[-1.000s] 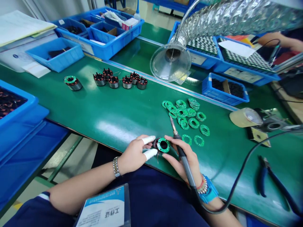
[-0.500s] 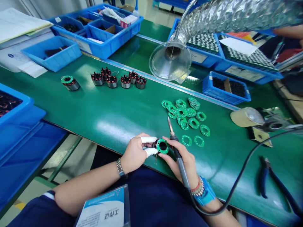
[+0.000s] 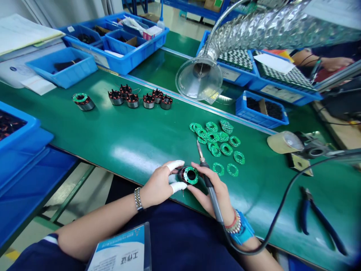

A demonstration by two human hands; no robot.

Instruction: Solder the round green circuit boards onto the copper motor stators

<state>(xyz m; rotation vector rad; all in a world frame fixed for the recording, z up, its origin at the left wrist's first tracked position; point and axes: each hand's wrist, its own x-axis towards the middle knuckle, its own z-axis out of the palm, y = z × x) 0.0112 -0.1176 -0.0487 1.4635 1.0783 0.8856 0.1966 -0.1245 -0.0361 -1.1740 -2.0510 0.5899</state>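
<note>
Green-ringed motor stator [image 3: 188,175] clamped between left fingers [image 3: 175,165]; right fingers [image 3: 196,169] pinch soldering iron [image 3: 212,197].

The left hand [image 3: 159,184] grips a stator [image 3: 184,175] with two fingers in white cots [image 3: 176,165], its green ring board [image 3: 191,177] facing up. The right hand [image 3: 211,194] holds a soldering iron [image 3: 214,206], its tip pointing far, just beside the stator. Loose green rings [image 3: 214,141] lie to the right on the green bench [image 3: 126,128], more stators [image 3: 138,99] stand far left, and blue pliers [image 3: 318,222] lie near right. A tape roll [image 3: 282,142] sits far right, below a clear fume hood [image 3: 199,79].
</note>
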